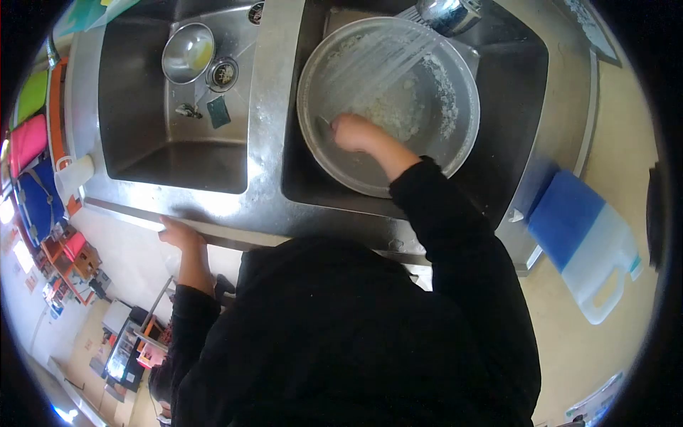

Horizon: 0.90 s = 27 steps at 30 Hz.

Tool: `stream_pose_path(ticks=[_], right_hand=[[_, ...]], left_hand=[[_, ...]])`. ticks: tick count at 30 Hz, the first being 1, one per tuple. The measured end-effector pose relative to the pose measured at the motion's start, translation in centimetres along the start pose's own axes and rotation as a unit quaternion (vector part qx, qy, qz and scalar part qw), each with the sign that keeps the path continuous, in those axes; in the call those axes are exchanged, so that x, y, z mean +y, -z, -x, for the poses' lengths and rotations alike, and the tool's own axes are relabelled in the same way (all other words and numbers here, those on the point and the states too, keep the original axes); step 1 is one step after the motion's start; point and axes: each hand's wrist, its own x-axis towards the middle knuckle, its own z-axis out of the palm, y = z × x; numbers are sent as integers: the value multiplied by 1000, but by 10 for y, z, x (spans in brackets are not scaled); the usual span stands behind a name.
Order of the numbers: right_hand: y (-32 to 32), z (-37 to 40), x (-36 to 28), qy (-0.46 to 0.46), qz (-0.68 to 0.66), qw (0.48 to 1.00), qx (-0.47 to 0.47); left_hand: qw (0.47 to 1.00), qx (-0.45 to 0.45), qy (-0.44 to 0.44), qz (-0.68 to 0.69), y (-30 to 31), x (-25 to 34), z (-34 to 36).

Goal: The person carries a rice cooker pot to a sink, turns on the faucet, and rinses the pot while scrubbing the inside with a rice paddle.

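My right hand (356, 134) is closed over the left part of a large round metal pan (466, 107) in the right sink basin. A small dark piece shows at its fingertips; what it is I cannot make out. Water sprays from a metal spray head (448, 16) at the top across the pan, where whitish bits lie in the water. On the front edge of the steel sink (267, 167) rests my left hand (181, 235), its fingers bent at the rim and partly hidden.
The left basin (135, 107) holds a metal bowl (188, 53), a green scouring pad (218, 112) and a drain strainer (223, 74). A blue-labelled jug (580, 235) stands right of the sink. A translucent cup (74, 175) sits at the left edge.
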Motion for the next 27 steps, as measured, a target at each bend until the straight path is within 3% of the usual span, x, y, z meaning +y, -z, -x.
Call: stream_pose_path(ticks=[1,2,5,6,9,10,13,14,17,20,22,25,27], right_hand=[[-12,-13,7,-22,6,1000,13],[-51,-42,31,38,51,995,78],[-27,-45,24,24,66,997,-7],[15,-11,5,43,52,996,-59],[21,11,5,40,50,994,-91],[20,17,0,33,105,987,-117],[-53,-4,48,66,46,997,14],[-77,-42,69,-18,120,992,-43],[43,11,20,61,44,977,-200],[-4,0,36,41,94,986,-129],[-23,6,35,50,135,987,-69],[27,28,15,71,102,976,-178],[44,59,0,64,117,974,-182]], left_hand=[[1000,-2,7,21,-2,4,2],[1000,-4,21,15,-2,10,7],[999,-18,-20,26,0,-7,-10],[1000,-14,-21,18,4,-6,-11],[1000,-3,-5,11,0,-4,-2],[1000,2,2,6,-1,-1,-1],[999,-4,-17,33,0,-7,-6],[998,-9,-29,49,-2,-10,-11],[1000,-17,-14,4,4,-14,-16],[1000,7,20,0,-2,9,7],[1000,-4,-1,25,-1,-5,-5],[1000,-11,-12,9,5,-17,-26],[1000,-5,2,3,0,-14,-17]])
